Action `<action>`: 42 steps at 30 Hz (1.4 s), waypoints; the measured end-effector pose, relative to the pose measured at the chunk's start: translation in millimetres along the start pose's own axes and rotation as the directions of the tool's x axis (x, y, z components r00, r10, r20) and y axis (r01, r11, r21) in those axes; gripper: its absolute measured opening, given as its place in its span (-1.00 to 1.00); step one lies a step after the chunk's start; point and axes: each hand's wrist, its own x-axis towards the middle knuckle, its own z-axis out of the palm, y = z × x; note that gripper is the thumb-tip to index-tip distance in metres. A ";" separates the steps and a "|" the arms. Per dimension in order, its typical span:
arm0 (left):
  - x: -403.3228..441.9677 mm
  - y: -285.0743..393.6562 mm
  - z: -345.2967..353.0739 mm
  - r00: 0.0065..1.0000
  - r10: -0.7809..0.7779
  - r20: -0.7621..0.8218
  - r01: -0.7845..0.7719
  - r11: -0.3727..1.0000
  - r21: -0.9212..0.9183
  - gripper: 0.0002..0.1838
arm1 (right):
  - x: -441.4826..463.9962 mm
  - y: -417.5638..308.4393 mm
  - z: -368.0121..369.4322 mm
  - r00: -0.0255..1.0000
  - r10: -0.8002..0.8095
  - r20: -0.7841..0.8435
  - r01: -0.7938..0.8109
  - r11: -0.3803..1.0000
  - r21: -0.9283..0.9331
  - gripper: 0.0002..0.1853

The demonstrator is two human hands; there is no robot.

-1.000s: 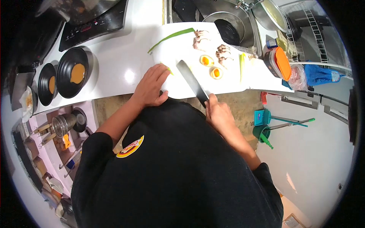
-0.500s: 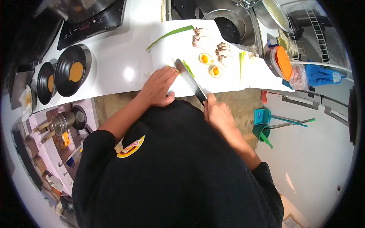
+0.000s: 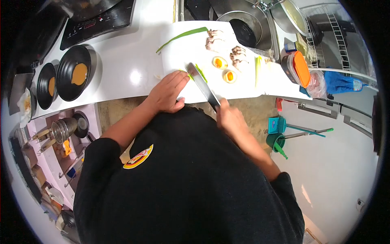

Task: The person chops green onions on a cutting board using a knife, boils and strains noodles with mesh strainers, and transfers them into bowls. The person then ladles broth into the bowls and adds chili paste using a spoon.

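My right hand (image 3: 231, 118) is wrapped round the handle of a knife (image 3: 205, 86), its blade pointing up and left over the white cutting board (image 3: 178, 42). Just left of the blade, my left hand (image 3: 167, 91) presses down with its fingers together on a green onion (image 3: 185, 74), most of it hidden beneath them. Cut green onion pieces (image 3: 201, 73) lie on the blade's right side. Two egg halves (image 3: 220, 62) with orange yolks sit farther right, below sliced meat (image 3: 214, 40). A long green leaf (image 3: 180, 38) curves across the board's top left, and a pale green stalk (image 3: 258, 69) lies at the right.
Two black bowls (image 3: 61, 77) with brown liquid stand at the left, near an induction cooker (image 3: 95, 28). Behind the board is a sink (image 3: 266, 40). An orange-lidded container (image 3: 301, 69), a plastic bag (image 3: 316, 84) and a blue cloth (image 3: 343, 81) are at the right.
The knife and my right hand have shifted very slightly. My left hand stays on the green onion, and the view has moved a little.
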 end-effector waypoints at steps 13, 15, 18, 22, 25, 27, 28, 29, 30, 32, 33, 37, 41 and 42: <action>-1.3 -0.2 2.7 1.000 0.028 -0.006 -0.028 0.999 -0.033 -0.33 | -12.7 5.8 3.7 0.953 -0.190 -0.236 0.179 0.982 -0.067 -0.81; -1.6 0.1 0.6 1.000 0.025 -0.018 -0.025 0.999 -0.028 -0.33 | -13.7 3.3 1.9 0.949 -0.207 -0.237 0.195 0.978 -0.075 -0.80; 1.2 1.3 -2.0 1.000 0.015 -0.006 -0.015 0.997 -0.071 -0.34 | -11.3 2.3 1.7 0.950 -0.210 -0.230 0.198 0.977 -0.073 -0.79; 0.3 -1.1 2.4 0.999 0.010 -0.031 -0.013 0.997 -0.075 -0.35 | -9.7 -3.5 -3.6 0.965 -0.196 -0.172 0.187 0.980 -0.068 -0.80; -1.6 -2.5 3.0 1.000 0.012 -0.024 -0.014 0.997 -0.082 -0.36 | 0.8 -10.9 4.5 0.989 -0.093 -0.117 0.088 0.995 -0.044 -0.79; -1.0 -4.7 4.7 1.000 0.019 -0.022 -0.021 0.997 -0.078 -0.36 | 18.7 -17.7 10.7 0.993 -0.052 -0.107 0.050 0.999 -0.016 -0.81; -3.1 -4.8 5.5 0.999 0.036 -0.035 -0.038 0.997 -0.064 -0.36 | 25.2 -20.4 10.6 0.993 -0.052 -0.109 0.051 0.999 -0.014 -0.81; -4.6 -5.4 6.2 0.997 0.056 -0.046 -0.058 0.997 -0.050 -0.36 | 31.5 -22.3 10.1 0.970 -0.112 -0.217 0.122 0.992 0.034 -0.80; -4.3 -5.1 4.7 0.997 0.063 -0.045 -0.065 0.997 -0.048 -0.36 | 34.3 -23.1 9.1 0.931 -0.162 -0.328 0.196 0.978 0.072 -0.80; -3.7 -4.0 1.0 0.999 0.048 -0.005 -0.048 0.993 -0.112 -0.35 | 30.0 -22.4 2.8 0.929 -0.142 -0.342 0.178 0.981 0.077 -0.80; -3.5 -4.1 0.5 0.999 0.046 -0.007 -0.046 0.993 -0.107 -0.35 | 27.3 -21.7 0.0 0.928 -0.126 -0.349 0.164 0.983 0.081 -0.80; -0.2 -2.5 1.8 0.999 0.035 -0.028 -0.038 0.994 -0.106 -0.36 | 1.9 -12.8 -2.7 0.987 -0.065 -0.146 0.064 0.998 -0.009 -0.78; -0.4 -3.5 1.3 0.998 0.037 -0.044 -0.042 0.992 -0.120 -0.36 | -13.8 -14.4 -9.8 0.999 0.002 -0.044 -0.002 1.000 0.005 -0.75; -0.8 -3.5 1.6 0.998 0.035 -0.043 -0.040 0.992 -0.124 -0.36 | -16.6 -12.7 -11.2 1.000 0.006 -0.027 -0.006 1.000 0.003 -0.74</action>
